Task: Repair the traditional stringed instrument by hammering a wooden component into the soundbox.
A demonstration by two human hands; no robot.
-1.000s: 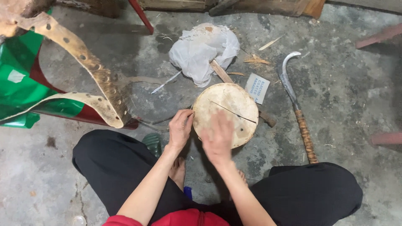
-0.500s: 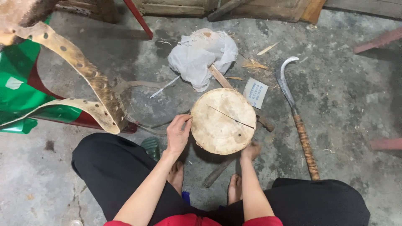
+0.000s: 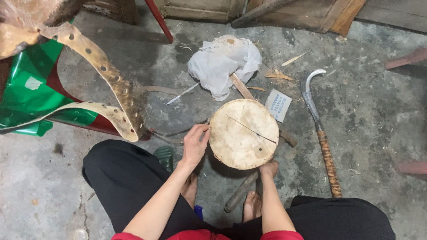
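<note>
You are squatting on the concrete floor (image 3: 378, 129) with a round skin-covered drum (image 3: 243, 133) standing between your knees, its pale face turned up and a long dark line, a split or a thread, I cannot tell which, running across it. Your left hand (image 3: 195, 144) is resting against the drum's left rim, its fingers (image 3: 201, 131) curled loosely and touching the edge rather than closing round it. Your right hand (image 3: 269, 168) is reaching under the near right rim, and its fingers are hidden beneath the drum, so I cannot tell how far they are closed or whether they are gripping anything. With only that light touch on one side, the drum is likely to tip or roll off whatever is propping it if you are lifting from the right alone. If the dark line is a split, pressing on the face is likely to widen it. A wooden stick (image 3: 240, 192) is lying just beside your bare foot (image 3: 251, 205), easy to tread on. The curved sickle (image 3: 318, 129) is lying near your right knee, blade away from you, so shifting sideways is risking a cut. A crumpled white cloth (image 3: 222, 64) is sitting beyond the drum
</note>
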